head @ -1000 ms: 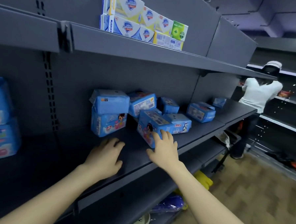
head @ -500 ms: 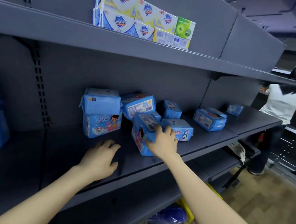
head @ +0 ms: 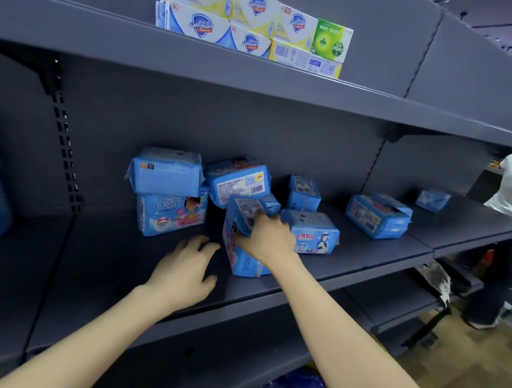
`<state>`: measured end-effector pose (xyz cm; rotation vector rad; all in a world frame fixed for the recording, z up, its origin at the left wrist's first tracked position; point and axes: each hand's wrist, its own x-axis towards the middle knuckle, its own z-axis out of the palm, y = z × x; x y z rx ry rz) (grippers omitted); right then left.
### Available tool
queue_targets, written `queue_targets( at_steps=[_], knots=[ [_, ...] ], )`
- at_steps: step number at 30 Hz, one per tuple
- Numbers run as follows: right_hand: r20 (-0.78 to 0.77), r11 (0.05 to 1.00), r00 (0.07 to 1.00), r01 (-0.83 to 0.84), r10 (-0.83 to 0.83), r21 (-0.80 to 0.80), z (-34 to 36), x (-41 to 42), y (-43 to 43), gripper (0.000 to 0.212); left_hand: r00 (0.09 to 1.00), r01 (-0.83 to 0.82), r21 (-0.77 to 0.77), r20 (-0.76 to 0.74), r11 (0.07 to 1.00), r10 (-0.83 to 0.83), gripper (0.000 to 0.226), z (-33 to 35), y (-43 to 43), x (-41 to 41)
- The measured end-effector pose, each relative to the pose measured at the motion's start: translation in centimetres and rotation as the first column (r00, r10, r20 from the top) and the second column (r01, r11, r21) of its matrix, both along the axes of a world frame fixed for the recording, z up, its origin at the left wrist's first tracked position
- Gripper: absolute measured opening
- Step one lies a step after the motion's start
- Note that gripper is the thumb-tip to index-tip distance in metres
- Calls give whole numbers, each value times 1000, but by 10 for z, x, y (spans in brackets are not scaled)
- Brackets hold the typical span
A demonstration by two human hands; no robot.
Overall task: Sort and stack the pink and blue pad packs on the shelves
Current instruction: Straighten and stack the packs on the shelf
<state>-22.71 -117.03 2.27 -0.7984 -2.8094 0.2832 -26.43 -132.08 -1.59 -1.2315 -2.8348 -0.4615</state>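
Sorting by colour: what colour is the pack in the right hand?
Blue, with some pink print on its front; the pack in the right hand shows in the head view.

Soap boxes (head: pixel 254 30) on upper shelf (head: pixel 109 34)

Blue pad packs (head: pixel 246 238) – pink cartoon print – on dark grey shelf (head: pixel 112 260).

Middle shelf (head: pixel 303 282), dark grey metal, before me. On it: a stack of two blue packs (head: pixel 169 192) at left; a tilted blue pack (head: pixel 238 183) just beside; an upright blue pack (head: pixel 241 243) at the front, under my right hand (head: pixel 265 239); a small pack (head: pixel 303 193) at the back; a flat pack (head: pixel 313 231); a further pack (head: pixel 378 215) to the right. My left hand (head: pixel 185 270) rests on the bare deck. Upper shelf (head: pixel 108 37): soap boxes (head: pixel 251 27).
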Motion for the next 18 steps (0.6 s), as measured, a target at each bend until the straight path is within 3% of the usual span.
queue_targets(
  at_steps=[5, 18],
  knots=[
    [-8, 1000, 1000, -14, 14, -10, -3, 1, 1, 62, 1000, 13, 122, 10, 992, -15, 63, 4, 20, 6],
    [-54, 999, 998, -41, 40, -20, -8, 1, 4, 66, 995, 11, 244, 89, 970, -34, 73, -1, 26, 8]
  ],
)
